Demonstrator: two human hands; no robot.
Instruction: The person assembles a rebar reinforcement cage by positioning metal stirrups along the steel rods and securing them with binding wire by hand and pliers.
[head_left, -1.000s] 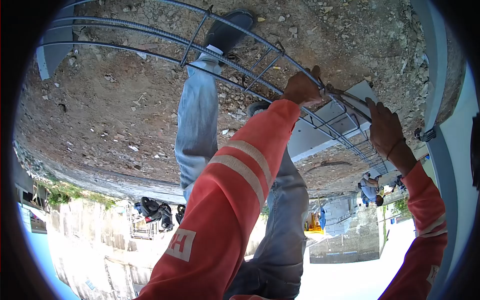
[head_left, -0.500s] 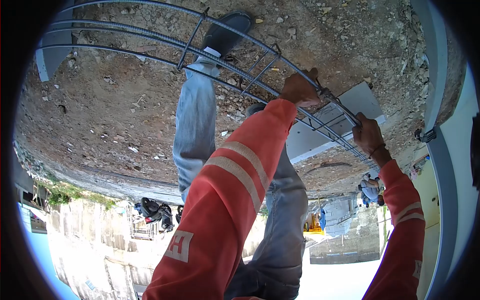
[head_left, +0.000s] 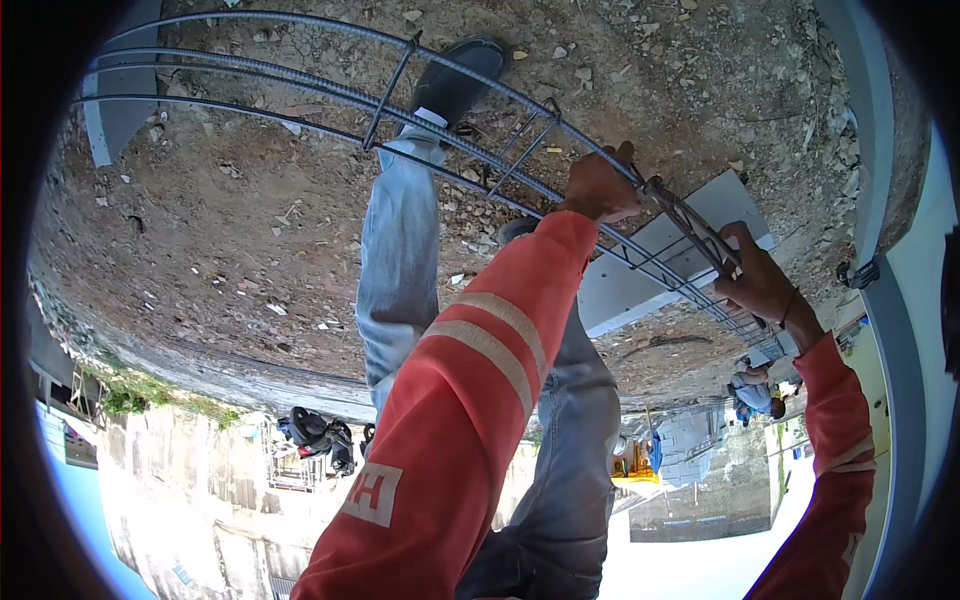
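Observation:
A long cage of ribbed steel rebar (head_left: 330,92) with square stirrups runs across the view above the ground. My left hand (head_left: 600,190) is closed around a bar of the cage, beside a stirrup joint. The right hand (head_left: 757,280) grips the handles of dark pincers (head_left: 700,230), whose jaws meet the bar just right of my left hand. Any tie wire at the jaws is too small to make out. Both arms wear red sleeves with pale stripes.
Grey boards (head_left: 625,290) lie under the cage on stony ground. My shoe (head_left: 460,75) is beside the bars. A grey metal beam (head_left: 880,400) curves along the right. Another person (head_left: 755,390) crouches farther off, and dark bags (head_left: 318,438) are near a wall.
My right hand has shifted slightly right and down, and the pincers' handles show more apart. My left hand stays at the bar. The whole view has shifted a little.

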